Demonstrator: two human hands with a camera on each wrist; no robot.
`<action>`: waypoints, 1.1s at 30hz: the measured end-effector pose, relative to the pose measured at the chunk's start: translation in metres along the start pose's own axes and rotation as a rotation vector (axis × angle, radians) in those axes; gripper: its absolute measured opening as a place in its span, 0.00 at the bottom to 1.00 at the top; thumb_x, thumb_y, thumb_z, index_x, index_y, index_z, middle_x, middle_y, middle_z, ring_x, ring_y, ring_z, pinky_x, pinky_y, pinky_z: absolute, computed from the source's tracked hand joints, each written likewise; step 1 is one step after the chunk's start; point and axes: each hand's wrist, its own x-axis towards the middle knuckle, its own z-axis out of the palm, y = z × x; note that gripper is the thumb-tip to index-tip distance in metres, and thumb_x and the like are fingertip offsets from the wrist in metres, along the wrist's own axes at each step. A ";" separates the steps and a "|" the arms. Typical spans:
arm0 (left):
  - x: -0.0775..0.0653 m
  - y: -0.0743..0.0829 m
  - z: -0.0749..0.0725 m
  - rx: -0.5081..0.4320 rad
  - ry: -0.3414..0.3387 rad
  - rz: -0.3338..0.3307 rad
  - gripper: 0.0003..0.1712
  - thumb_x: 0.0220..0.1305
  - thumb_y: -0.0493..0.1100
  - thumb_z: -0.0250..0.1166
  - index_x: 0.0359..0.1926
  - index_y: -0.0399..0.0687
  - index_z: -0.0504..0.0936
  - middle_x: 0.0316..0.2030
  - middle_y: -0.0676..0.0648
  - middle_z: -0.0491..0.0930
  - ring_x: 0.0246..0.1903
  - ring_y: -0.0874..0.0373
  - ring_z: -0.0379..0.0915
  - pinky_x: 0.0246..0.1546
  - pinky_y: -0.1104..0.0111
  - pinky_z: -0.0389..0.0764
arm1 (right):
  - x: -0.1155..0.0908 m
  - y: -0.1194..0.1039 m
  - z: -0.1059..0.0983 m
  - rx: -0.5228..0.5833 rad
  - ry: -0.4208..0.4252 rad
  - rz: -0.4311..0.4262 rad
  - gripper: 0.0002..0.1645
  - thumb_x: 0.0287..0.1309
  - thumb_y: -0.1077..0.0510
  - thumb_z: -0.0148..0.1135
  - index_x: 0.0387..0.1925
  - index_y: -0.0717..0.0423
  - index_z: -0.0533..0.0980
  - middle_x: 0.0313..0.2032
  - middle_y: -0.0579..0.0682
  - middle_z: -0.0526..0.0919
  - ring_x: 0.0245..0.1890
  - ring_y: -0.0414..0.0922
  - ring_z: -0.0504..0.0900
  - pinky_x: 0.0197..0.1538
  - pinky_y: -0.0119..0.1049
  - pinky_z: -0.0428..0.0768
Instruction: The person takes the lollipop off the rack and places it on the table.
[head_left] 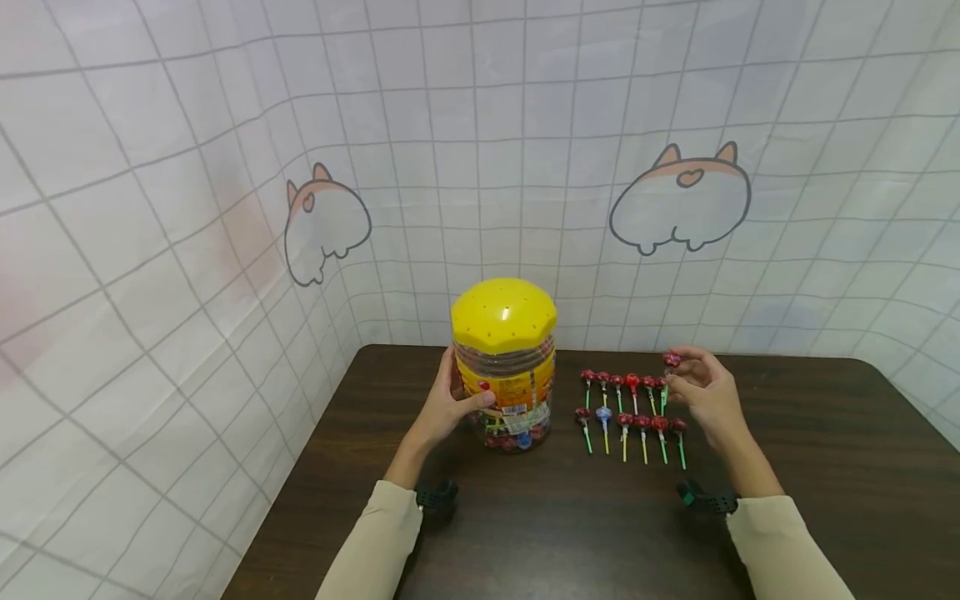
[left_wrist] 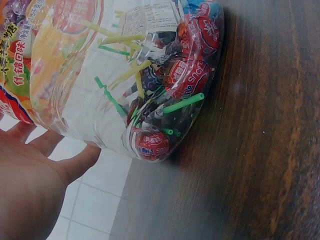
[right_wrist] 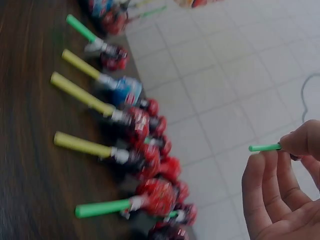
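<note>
A clear plastic candy jar [head_left: 517,387] with a yellow lid [head_left: 504,312] stands upright on the dark wooden table. My left hand [head_left: 442,408] grips its left side, thumb across the front label. Wrapped lollipops [left_wrist: 187,75] with green and yellow sticks lie in the jar's bottom. My right hand [head_left: 708,396] pinches a dark red lollipop [head_left: 672,359] by its green stick [right_wrist: 265,147], at the right end of the back row. Two rows of lollipops lie right of the jar, mostly red, with a blue one [head_left: 603,414] in the front row.
The dark table [head_left: 570,533] stretches to both sides and toward me. Behind it hangs a white grid-patterned cloth [head_left: 517,167] with cartoon animal prints [head_left: 681,204]. Black bands [head_left: 708,500] sit on both wrists, by the light sleeves.
</note>
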 end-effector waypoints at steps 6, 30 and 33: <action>0.000 -0.001 0.000 0.020 0.005 -0.008 0.55 0.64 0.49 0.73 0.79 0.74 0.45 0.69 0.47 0.65 0.65 0.47 0.71 0.63 0.49 0.79 | 0.000 0.014 -0.016 -0.052 0.032 0.030 0.24 0.65 0.71 0.62 0.61 0.59 0.71 0.36 0.38 0.82 0.34 0.29 0.85 0.37 0.27 0.86; 0.001 -0.002 0.000 0.009 0.008 -0.009 0.56 0.63 0.52 0.74 0.79 0.75 0.44 0.69 0.46 0.65 0.63 0.47 0.72 0.54 0.54 0.84 | 0.021 0.042 -0.049 -0.459 -0.186 0.172 0.29 0.71 0.64 0.58 0.69 0.66 0.63 0.49 0.67 0.81 0.38 0.36 0.83 0.41 0.35 0.85; 0.001 -0.001 0.000 0.022 0.015 -0.018 0.56 0.62 0.54 0.74 0.78 0.77 0.45 0.69 0.47 0.66 0.62 0.46 0.73 0.53 0.52 0.84 | 0.024 0.041 -0.051 -0.473 -0.208 0.171 0.28 0.71 0.64 0.59 0.68 0.66 0.64 0.48 0.67 0.82 0.38 0.37 0.83 0.41 0.35 0.85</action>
